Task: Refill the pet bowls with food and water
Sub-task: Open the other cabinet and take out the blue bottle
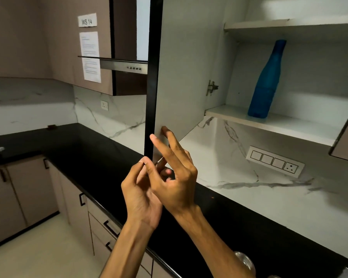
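Right, cabinet door swung open, both hands at its bottom corner: left hand pinching the edge, right hand loose-fingered, holding nothing. Blue bottle stands upright on the shelf, up-right of the hands, right hand nearer

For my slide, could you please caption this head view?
Both hands, left hand and right hand, at the open cabinet door; tall blue bottle shelved inside.
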`<move>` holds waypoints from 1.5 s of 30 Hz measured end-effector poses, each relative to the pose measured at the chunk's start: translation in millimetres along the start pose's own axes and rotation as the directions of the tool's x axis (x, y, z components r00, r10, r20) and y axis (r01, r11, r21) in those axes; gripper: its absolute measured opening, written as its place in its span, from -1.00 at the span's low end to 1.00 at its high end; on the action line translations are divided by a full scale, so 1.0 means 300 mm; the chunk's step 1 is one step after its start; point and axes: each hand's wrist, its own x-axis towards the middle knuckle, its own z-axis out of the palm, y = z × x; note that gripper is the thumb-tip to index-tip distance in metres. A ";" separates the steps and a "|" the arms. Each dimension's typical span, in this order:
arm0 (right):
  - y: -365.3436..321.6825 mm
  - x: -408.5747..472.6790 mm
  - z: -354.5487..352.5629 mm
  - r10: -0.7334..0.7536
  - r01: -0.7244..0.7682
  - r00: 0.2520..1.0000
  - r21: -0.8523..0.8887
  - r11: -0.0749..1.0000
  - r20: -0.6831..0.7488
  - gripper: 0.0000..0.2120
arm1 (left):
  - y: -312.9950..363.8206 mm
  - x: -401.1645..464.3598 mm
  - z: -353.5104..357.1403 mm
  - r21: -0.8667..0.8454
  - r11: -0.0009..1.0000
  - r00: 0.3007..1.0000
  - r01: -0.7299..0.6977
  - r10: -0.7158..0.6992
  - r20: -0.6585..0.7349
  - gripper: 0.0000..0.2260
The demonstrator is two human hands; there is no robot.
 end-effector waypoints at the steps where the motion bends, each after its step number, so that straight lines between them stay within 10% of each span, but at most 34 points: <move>1: -0.002 0.001 0.020 0.000 0.000 1.000 0.002 1.000 -0.001 -0.51 | 0.009 0.007 -0.004 -0.001 1.000 1.000 -0.008 0.008 -0.007 -0.65; 45: 0.007 0.002 0.293 0.054 -0.056 0.995 0.019 0.998 0.086 -0.56 | 0.139 0.164 -0.095 0.058 0.997 0.987 -0.057 0.065 -0.147 -0.62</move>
